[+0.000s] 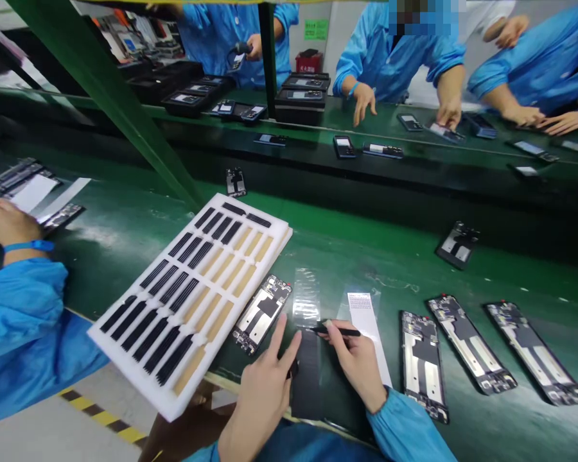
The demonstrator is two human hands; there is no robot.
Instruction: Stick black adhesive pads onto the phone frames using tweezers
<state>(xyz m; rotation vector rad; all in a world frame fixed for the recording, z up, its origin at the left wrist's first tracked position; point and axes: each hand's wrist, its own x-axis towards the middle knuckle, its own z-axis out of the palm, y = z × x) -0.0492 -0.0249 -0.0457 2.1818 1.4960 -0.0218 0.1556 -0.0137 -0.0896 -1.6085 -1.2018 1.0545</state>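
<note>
My left hand (264, 378) rests at the left edge of a clear sheet with black strips (307, 372), two fingers spread forward. A small dark thing shows beside its curled fingers; I cannot tell what it is. Black tweezers (349, 332) are pinched in my right hand (359, 359), their tips over the sheet's upper part. An opened phone body (268, 308) with bare circuit boards lies just beyond my left hand. Beneath my right hand and wrist runs a white label sheet (366, 321) with rows of small printed marks at its far end.
A white foam tray (185, 407) of black strips stands tilted at the left. Several opened phones, among them one phone body (422, 366), lie at the right. A green post (110, 109) slants across the left. Co-workers in blue sleeves handle phones beyond the dark ledge.
</note>
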